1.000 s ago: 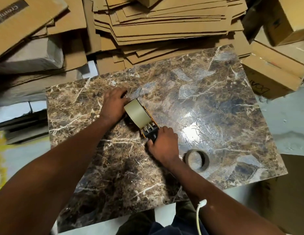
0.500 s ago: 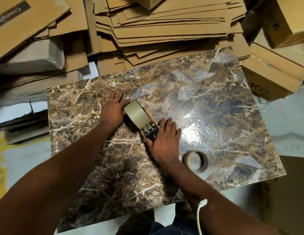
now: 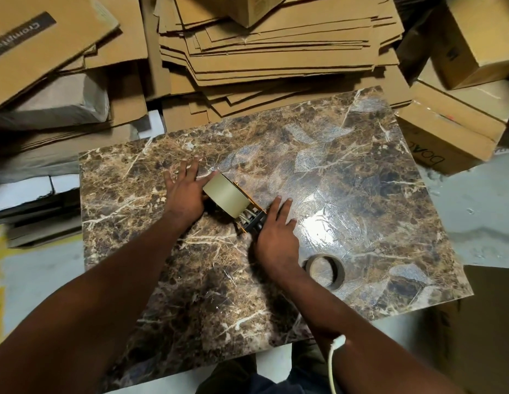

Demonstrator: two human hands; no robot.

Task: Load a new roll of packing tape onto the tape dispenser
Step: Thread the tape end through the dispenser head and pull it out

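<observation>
While both hands, L [image 3: 183,191] & R [image 3: 276,236], lie flat, fingers spread, flanking the dispenser [image 3: 247,216] w/ roll [image 3: 226,197], "Crompton" reads on a box [image 3: 46,38].

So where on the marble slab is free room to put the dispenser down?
Free: far right of slab, beyond the right hand; near left, under the left hand. Crowded: tape dispenser, empty tape core.
</observation>
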